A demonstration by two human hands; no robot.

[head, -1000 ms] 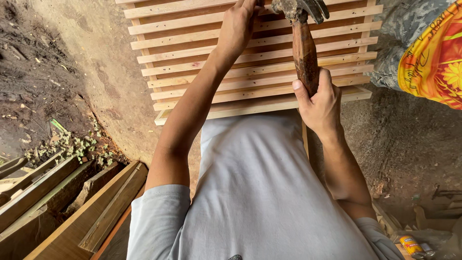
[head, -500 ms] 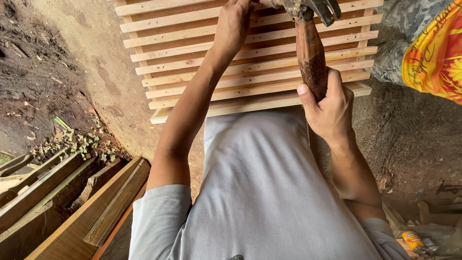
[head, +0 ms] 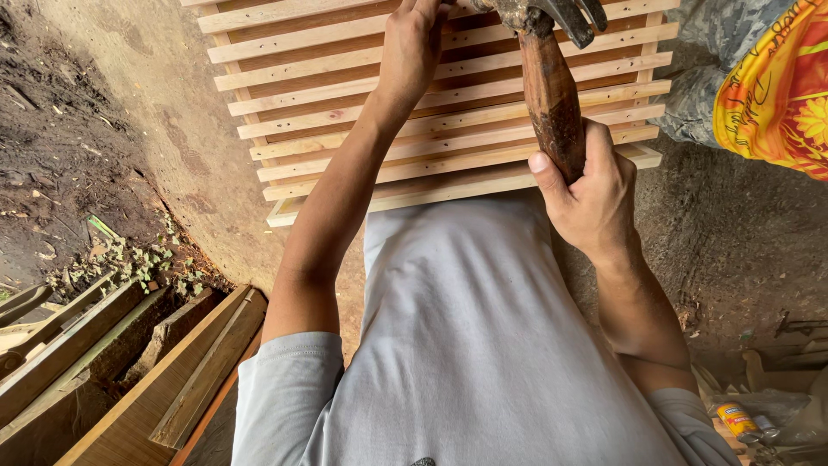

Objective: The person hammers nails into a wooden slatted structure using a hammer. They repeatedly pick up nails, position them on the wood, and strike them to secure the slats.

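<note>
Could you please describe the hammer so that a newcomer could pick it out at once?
Start at the pale slatted wooden panel. Over its right half, the right hand grips a hammer: a dark reddish-brown wooden handle with a rusty claw head, darker than the pale slats.

Hammer [head: 549,95]: claw type, dark worn metal head at the top edge of the view, claws pointing right. Handle brown wood, mottled and scuffed, running from the head down and slightly right. Lower end of the handle gripped; head sits over the upper slats.

Slatted panel [head: 310,129]: pale raw wood, many narrow parallel strips running left to right with even gaps, fixed across side rails. Small nail marks near the strip ends. Lies flat, slightly skewed, near edge against the grey shirt.
</note>
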